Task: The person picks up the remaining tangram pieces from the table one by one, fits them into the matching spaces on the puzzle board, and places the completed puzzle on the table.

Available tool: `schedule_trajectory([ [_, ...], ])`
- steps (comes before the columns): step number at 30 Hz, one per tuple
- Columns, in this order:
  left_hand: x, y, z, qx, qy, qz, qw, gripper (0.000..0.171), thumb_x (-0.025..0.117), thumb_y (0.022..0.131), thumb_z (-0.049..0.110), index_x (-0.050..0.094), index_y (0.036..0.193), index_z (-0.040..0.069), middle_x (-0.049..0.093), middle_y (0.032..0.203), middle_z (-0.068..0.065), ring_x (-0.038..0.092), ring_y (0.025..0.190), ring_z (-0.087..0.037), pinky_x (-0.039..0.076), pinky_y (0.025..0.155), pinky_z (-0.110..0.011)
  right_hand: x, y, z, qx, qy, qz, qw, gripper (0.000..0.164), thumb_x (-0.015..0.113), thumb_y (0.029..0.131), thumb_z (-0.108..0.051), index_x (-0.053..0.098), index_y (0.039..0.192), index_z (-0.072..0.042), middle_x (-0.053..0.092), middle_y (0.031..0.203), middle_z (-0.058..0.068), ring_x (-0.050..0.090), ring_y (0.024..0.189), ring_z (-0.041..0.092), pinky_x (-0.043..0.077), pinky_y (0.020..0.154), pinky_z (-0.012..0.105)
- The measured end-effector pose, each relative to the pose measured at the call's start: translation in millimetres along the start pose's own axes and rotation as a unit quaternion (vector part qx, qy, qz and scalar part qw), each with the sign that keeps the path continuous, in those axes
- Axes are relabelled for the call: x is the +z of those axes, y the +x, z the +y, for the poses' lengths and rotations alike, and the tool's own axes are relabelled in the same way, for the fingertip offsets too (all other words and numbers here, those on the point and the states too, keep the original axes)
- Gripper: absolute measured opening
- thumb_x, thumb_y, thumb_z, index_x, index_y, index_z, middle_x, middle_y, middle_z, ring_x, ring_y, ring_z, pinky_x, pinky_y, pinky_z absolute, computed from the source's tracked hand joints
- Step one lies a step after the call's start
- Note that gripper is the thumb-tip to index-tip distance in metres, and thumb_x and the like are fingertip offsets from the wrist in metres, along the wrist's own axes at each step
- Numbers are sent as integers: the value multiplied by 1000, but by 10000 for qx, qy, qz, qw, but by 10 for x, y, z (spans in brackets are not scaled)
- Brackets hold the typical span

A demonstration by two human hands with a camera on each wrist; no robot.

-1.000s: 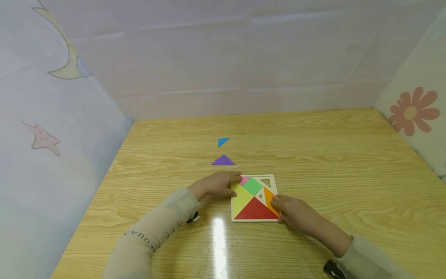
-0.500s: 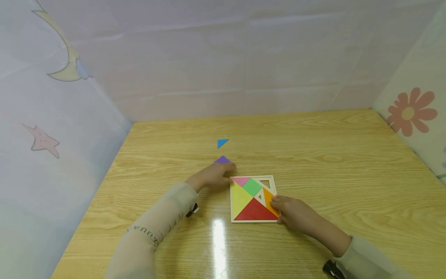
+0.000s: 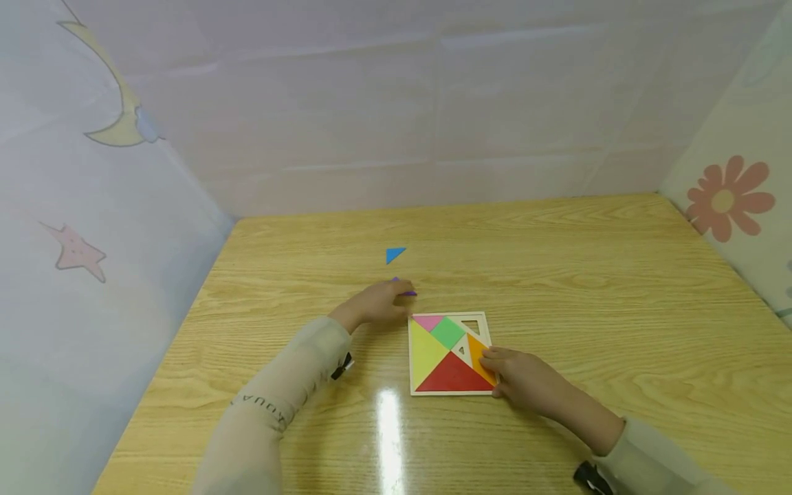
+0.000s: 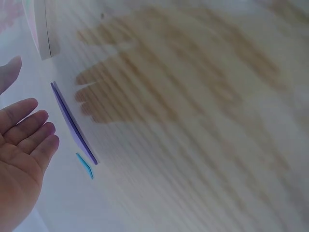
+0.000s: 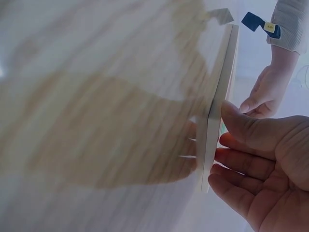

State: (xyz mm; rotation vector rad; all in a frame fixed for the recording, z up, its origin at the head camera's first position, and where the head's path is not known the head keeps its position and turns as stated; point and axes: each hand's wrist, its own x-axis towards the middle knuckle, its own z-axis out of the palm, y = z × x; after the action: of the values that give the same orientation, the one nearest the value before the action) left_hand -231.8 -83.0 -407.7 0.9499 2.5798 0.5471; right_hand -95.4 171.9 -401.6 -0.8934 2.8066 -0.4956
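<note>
A wooden tangram tray [image 3: 453, 393] lies on the table with yellow, red, green, pink and orange pieces in it. Its upper right part and a small triangle near the middle are bare wood with cut-outs. My right hand [image 3: 526, 378] holds the tray's right edge, thumb at the near corner and fingers over the orange piece [image 3: 477, 355]. Over the purple triangle [image 3: 408, 294] reaches my left hand [image 3: 374, 304], covering most of it in the head view. In the left wrist view its loosely bent fingers [image 4: 30, 128] are apart from the purple triangle [image 4: 73, 126].
A blue triangle [image 3: 394, 255] lies farther back, behind the purple one. The wood-grain table [image 3: 575, 275] meets a pale cloth backdrop [image 3: 346, 124] at the rear and printed cloth walls at both sides. Light glares on the near tabletop.
My left hand has left the tray's upper left corner and moved left and away, over the purple triangle. My right hand stays on the tray's right edge.
</note>
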Motion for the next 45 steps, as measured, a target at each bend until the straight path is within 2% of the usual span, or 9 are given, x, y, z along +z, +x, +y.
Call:
schedule_trajectory([
  [9,-38,81,-25,36,-78,495,9987,29,57,82,14,53,109,3,57,100,-7,52,92,-19,41,82,-30,6,0,14,-58,-69,52,9999,44,72,66,-10,59,104,7,56,108,19,50,103,33,42,82,43],
  [17,-55,132,-101,-204,-267,590,9977,26,57,82,15,53,105,4,56,100,-6,50,89,-19,41,78,-30,-3,5,9,78,-38,-32,10000,44,71,67,-10,58,106,7,56,109,18,49,104,32,42,83,43],
  [24,-76,151,-135,-369,-266,638,9969,43,58,82,16,45,120,-2,52,112,-11,47,104,-22,36,90,-32,1,8,11,72,-31,-37,10000,43,71,67,-10,58,105,7,56,109,18,49,104,33,42,83,43],
  [29,-86,188,-163,-537,-294,814,9948,29,56,83,16,50,105,-1,56,95,-6,51,91,-20,41,80,-30,9,10,17,-26,-56,-2,10000,42,72,66,-9,59,103,6,57,108,17,50,103,33,42,82,42],
  [32,-97,211,-174,-648,-360,955,9927,16,54,84,14,50,89,0,50,77,-4,47,75,-18,40,66,-29,12,11,17,-69,-59,22,10000,42,72,66,-10,59,103,6,57,108,17,50,102,33,43,81,42],
  [34,-107,220,-177,-715,-403,995,9916,15,53,83,13,50,87,-1,48,74,-6,45,72,-19,39,65,-30,13,10,15,-48,-43,1,10000,43,72,66,-10,59,104,6,56,108,18,50,103,33,42,81,43],
  [38,-127,218,-168,-922,-528,928,9900,25,52,84,11,50,103,-4,54,96,-14,48,93,-24,40,82,-34,9,9,9,44,-7,-74,10000,45,72,67,-12,59,105,6,56,109,19,49,104,33,42,82,43],
  [41,-141,221,-170,-1091,-597,855,9885,42,52,85,13,43,121,-5,47,120,-18,39,114,-28,31,95,-37,4,7,4,94,13,-114,9999,45,72,67,-12,58,106,7,55,110,18,49,105,33,42,82,43],
  [45,-148,260,-211,-1197,-566,854,9875,49,53,85,16,37,127,-5,42,126,-18,34,118,-30,27,98,-38,0,5,0,115,33,-126,9998,46,72,67,-13,58,106,7,55,110,18,49,105,32,42,82,43],
])
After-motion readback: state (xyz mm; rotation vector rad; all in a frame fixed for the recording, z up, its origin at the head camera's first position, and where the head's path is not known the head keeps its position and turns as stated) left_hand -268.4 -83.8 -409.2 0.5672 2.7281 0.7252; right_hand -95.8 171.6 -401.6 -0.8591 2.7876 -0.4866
